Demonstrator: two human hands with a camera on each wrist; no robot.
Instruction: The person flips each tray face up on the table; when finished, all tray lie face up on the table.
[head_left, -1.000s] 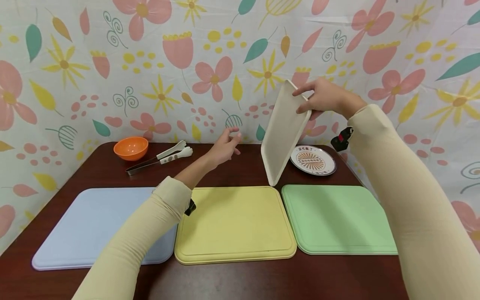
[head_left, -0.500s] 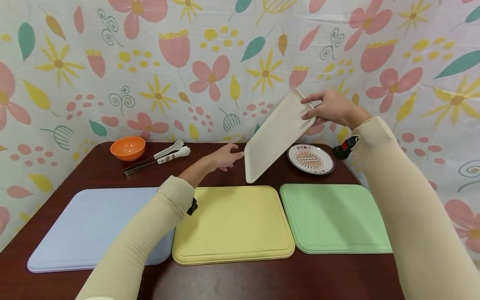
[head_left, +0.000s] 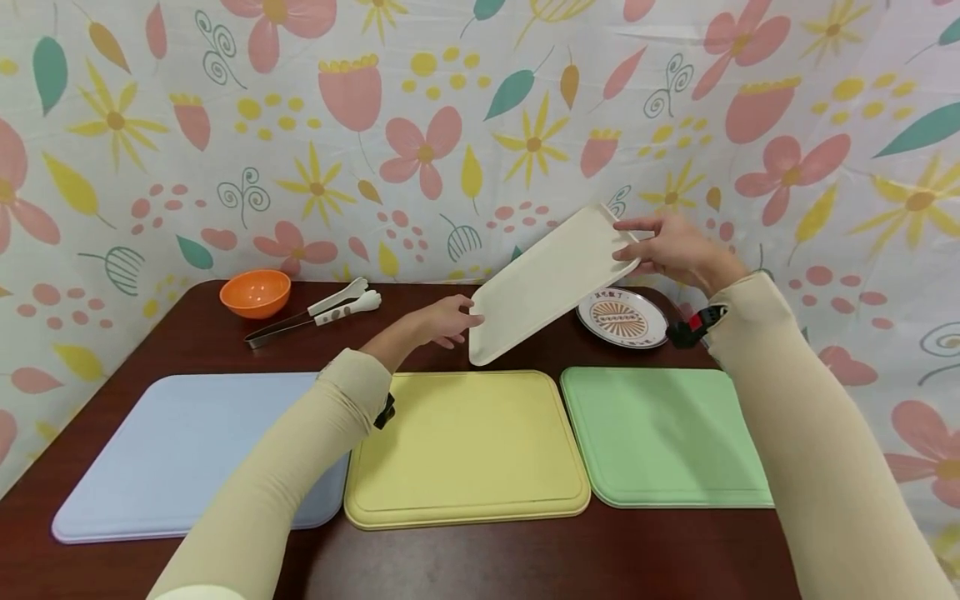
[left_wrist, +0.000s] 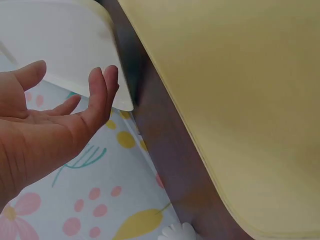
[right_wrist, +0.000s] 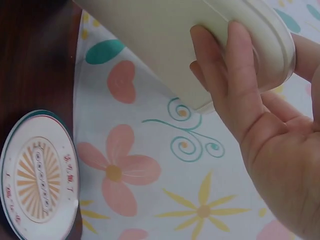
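White tray (head_left: 551,283) slants between both hands (head_left: 444,322) (head_left: 675,252).

Left to right: bowl (head_left: 255,295), tongs (head_left: 347,309), tray (head_left: 551,287), plate (head_left: 622,319) (all behind boards (head_left: 468,450)).

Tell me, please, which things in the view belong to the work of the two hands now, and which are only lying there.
In the work:
white tray, gripped by the right hand
left hand, close to the tray's lower end, contact unclear

Apparently just lying about:
orange bowl
tongs
round plate
blue board, yellow board, green board
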